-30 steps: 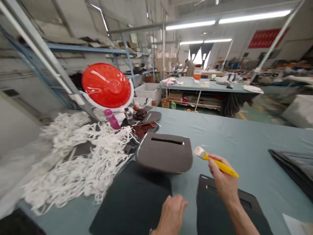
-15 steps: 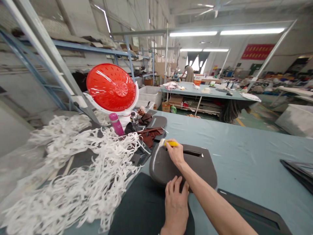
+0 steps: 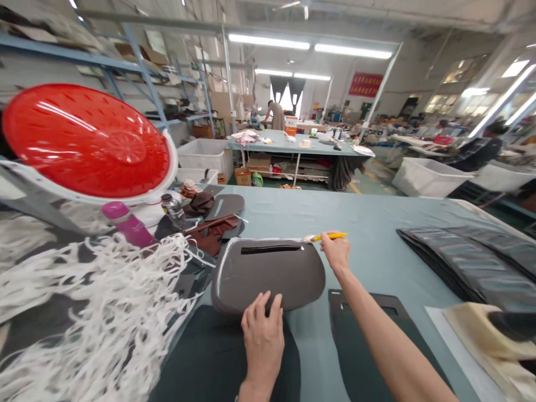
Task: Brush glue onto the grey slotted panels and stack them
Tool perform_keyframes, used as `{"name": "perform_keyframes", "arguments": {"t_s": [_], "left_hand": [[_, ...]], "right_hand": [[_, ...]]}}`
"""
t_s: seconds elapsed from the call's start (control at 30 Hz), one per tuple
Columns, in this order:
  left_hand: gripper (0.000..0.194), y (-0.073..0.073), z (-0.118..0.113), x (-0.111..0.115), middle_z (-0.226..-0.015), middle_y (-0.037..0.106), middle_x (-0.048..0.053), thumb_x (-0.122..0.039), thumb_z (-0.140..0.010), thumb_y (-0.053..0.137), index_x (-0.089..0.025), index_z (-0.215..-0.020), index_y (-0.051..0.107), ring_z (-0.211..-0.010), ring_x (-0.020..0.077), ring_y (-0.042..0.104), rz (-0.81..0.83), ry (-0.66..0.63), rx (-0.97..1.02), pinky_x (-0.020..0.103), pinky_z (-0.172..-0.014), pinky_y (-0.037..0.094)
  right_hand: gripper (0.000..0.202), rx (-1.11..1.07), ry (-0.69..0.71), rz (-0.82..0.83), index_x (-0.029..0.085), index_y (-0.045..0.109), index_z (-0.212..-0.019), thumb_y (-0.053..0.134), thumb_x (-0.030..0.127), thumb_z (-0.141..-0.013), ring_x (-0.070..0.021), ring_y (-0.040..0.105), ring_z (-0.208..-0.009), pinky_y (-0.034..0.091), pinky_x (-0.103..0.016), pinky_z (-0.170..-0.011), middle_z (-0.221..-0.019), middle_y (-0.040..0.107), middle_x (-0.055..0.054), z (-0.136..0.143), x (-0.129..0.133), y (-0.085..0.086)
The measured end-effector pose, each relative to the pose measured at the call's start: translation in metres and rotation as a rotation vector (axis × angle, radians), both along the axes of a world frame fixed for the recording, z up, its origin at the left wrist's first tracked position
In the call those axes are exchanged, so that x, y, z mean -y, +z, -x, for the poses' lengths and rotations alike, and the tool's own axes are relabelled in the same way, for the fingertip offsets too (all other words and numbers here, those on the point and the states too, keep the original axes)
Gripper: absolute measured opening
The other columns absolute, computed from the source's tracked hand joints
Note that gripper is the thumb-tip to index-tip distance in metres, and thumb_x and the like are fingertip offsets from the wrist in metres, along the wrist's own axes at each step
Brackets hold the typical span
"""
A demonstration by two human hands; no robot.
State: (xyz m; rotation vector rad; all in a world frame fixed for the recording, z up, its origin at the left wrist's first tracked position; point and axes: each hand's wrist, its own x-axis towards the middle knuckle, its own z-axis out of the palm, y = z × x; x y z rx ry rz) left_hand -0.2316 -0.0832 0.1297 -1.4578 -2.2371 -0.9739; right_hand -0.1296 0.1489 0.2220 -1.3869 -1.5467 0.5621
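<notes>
A yellow-handled brush (image 3: 330,237) is pinched in my right hand (image 3: 336,251), its whitish tip at the far right corner of a dark grey rounded panel (image 3: 272,276). A white strip of what looks like glue runs along the panel's left and far edges. Near its far side the panel has a long slot with a black zipper (image 3: 272,249). My left hand (image 3: 263,335) rests with spread fingers on the panel's near edge. Under that hand lies a dark sheet (image 3: 218,352), partly beneath the panel.
A heap of white strips (image 3: 109,312) covers the left side, with a pink bottle (image 3: 128,223) and a red dish-shaped heater or fan (image 3: 96,142) behind it. Dark flat pieces (image 3: 469,262) are stacked at right, beside a tan-and-black object (image 3: 494,335). A person (image 3: 276,116) stands far back.
My right hand has moved the brush from the panel's far left corner along the far edge to the right. The white strip now extends along that edge. The camera has turned right.
</notes>
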Motion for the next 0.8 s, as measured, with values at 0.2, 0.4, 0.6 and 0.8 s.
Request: {"name": "perform_keyframes", "arguments": {"t_s": [0.2,0.4,0.6,0.8], "left_hand": [[0.035,-0.003,-0.007,-0.003,-0.125,0.055,0.009,-0.021,-0.087,0.049,-0.028,-0.119,0.058,-0.118,0.0269,0.046,0.035,-0.009,-0.004,0.046,-0.096,0.035],[0.034,0.018,0.014,0.012,-0.125,0.056,0.006,-0.026,-0.091,0.038,-0.028,-0.119,0.057,-0.119,0.0227,0.047,0.062,-0.218,0.335,0.044,-0.101,0.035],[0.042,0.046,0.096,0.015,-0.119,0.062,0.008,-0.035,-0.092,0.030,-0.019,-0.127,0.046,-0.109,0.0165,0.057,-0.174,-0.252,0.858,0.035,-0.096,0.043],[0.036,0.028,0.127,0.008,-0.102,0.069,0.004,-0.031,-0.089,0.034,-0.022,-0.119,0.051,-0.100,0.0195,0.060,0.092,-0.163,0.657,0.040,-0.095,0.041]], "right_hand": [[0.022,0.016,-0.016,0.068,0.017,0.059,-0.066,0.049,0.035,-0.073,-0.0133,0.053,-0.041,0.039,-0.021,-0.046,-0.044,0.054,0.002,-0.054,0.061,-0.021],[0.021,0.072,-0.071,-0.169,0.018,0.057,-0.065,0.053,0.033,-0.078,-0.0127,0.054,-0.051,0.041,-0.022,-0.054,-0.056,0.057,0.001,-0.069,0.150,-0.006],[0.016,-0.103,0.714,-0.156,0.020,0.066,-0.086,0.052,0.026,-0.084,-0.0147,0.063,-0.072,0.049,-0.024,-0.070,-0.083,0.068,-0.004,0.050,0.219,-0.024],[0.016,-0.059,0.582,-0.089,0.019,0.067,-0.084,0.054,0.028,-0.084,-0.0145,0.063,-0.069,0.049,-0.024,-0.067,-0.081,0.068,-0.004,0.017,0.201,-0.053]]}}
